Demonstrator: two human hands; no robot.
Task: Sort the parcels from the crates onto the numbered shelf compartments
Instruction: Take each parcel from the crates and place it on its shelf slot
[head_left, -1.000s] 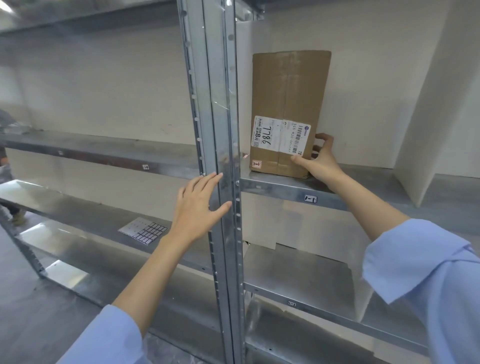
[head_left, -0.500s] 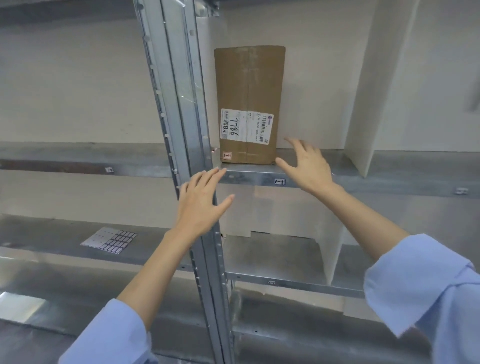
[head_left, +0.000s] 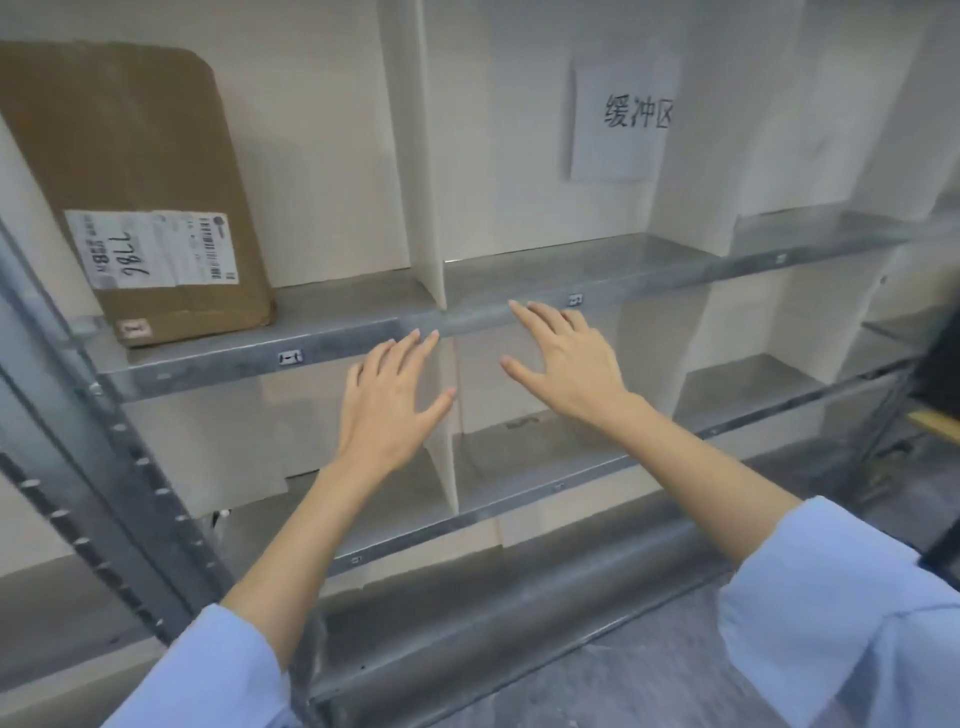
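Head view: we see the brown cardboard parcel (head_left: 140, 192) standing on end on the upper shelf (head_left: 208, 366), in the compartment left of the white divider (head_left: 428, 208). It sits at the left of that compartment, close to the grey upright post (head_left: 78, 441). A white label (head_left: 156, 249) with handwritten digits and a barcode faces us on its lower half. On the shelf's front edge below it we read a small tag (head_left: 290, 357) marked 1-1.

Neither hand touches the parcel. The left grip (head_left: 387, 400) is apart and holds nothing, its fingers straight and spread, with the tips up against the shelf edge just left of the divider. We cannot tell whether they touch the metal. The right grip (head_left: 566, 364) is likewise apart and bare, with its fingertips by the shelf edge beside a second tag (head_left: 574, 300).

Behind, in the next compartment, a paper sign (head_left: 623, 122) with printed characters hangs on the back wall. Light blue sleeves (head_left: 841, 623) cover both forearms.
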